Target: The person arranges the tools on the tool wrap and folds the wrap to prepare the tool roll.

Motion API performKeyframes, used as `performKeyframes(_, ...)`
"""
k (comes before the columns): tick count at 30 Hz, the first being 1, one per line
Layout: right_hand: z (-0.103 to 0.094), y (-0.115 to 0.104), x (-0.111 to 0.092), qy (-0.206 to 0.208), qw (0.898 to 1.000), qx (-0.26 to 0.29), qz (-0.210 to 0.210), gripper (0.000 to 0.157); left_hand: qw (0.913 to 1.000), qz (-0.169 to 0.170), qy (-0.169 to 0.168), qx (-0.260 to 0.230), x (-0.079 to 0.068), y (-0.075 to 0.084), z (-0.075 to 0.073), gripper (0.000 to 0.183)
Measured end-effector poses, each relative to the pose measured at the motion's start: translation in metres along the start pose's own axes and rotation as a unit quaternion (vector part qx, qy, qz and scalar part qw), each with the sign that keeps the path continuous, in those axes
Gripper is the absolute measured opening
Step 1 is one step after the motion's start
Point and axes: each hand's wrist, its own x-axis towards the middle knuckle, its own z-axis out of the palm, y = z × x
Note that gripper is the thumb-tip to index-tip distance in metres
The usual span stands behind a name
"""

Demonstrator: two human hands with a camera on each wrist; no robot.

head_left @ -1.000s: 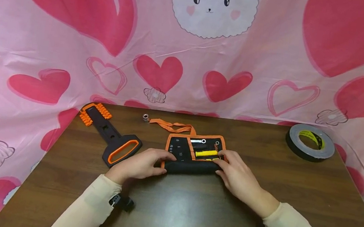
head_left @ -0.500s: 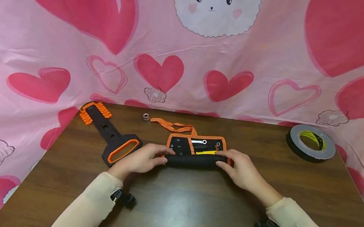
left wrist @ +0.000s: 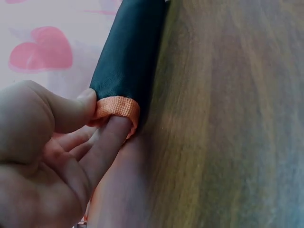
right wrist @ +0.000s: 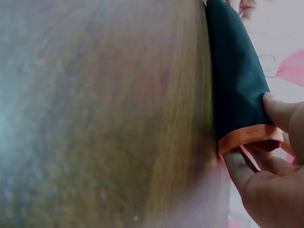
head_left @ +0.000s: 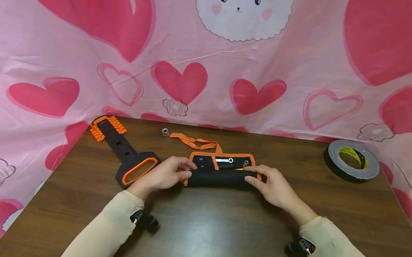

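A black tool roll [head_left: 219, 179] with orange edging lies partly rolled up on the table in the head view. My left hand [head_left: 164, 175] grips its left end; in the left wrist view the thumb presses the black cloth [left wrist: 130, 52] and a finger reaches inside the orange-trimmed end. At the other end my right hand [head_left: 277, 191] holds the roll the same way, thumb on top and fingers in the opening [right wrist: 256, 142]. Beyond the rolled part, a small wrench [head_left: 224, 160] shows in a pocket. Only a sliver of a yellow tool [head_left: 240, 169] is visible; the roll hides the rest.
An orange strap [head_left: 196, 143] trails from the roll's far edge towards a small metal socket [head_left: 165, 132]. To the left lies a black tool with an orange-rimmed handle [head_left: 139, 171]. A roll of tape [head_left: 352, 161] sits far right. A heart-patterned cloth [head_left: 181, 78] hangs behind the table.
Both hands have rolled the tool roll farther away from the body. The rolled part now covers the numbered pockets and most of the yellow tool that showed before.
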Motion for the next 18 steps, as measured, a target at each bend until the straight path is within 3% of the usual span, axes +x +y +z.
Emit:
performKeyframes(8,0.0054,-0.0023,0.0029,0.042,0.999,0.020,0.027,0.030,0.9951,-0.059,0.050,-0.061,0.0038,-0.0008,0.0032,0.021)
performKeyframes(12,0.0037,-0.0040,0.0057,0.041,0.997,0.039,0.043,0.028,0.9884,-0.088,0.078,-0.096,0.0050,0.0001,0.0039,0.019)
performKeyframes(15,0.0024,-0.0044,0.0070,0.037,0.996,0.050,0.059,0.027,0.9870,-0.086,0.089,-0.103,0.0052,-0.0010,0.0046,0.019)
performKeyframes(18,0.0038,-0.0053,0.0096,0.036,0.995,0.057,0.071,0.027,0.9902,-0.061,0.100,-0.077,0.0028,-0.0043,0.0041,0.018)
